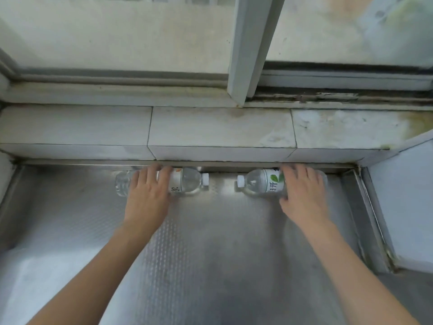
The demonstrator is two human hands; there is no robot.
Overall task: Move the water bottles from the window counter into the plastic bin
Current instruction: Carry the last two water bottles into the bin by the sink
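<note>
Two clear water bottles lie on their sides at the back of the steel window counter (pixel 210 231), white caps pointing at each other. My left hand (pixel 146 195) wraps over the middle of the left bottle (pixel 187 181). My right hand (pixel 302 193) wraps over the body of the right bottle (pixel 257 182), which has a white label with a green leaf. Both bottles touch the counter. The plastic bin is not in view.
A tiled ledge (pixel 210 130) rises just behind the bottles, with a sliding window frame (pixel 248 55) above it. A raised steel rim and a white panel (pixel 403 202) close off the counter's right side. A wall edge bounds the left.
</note>
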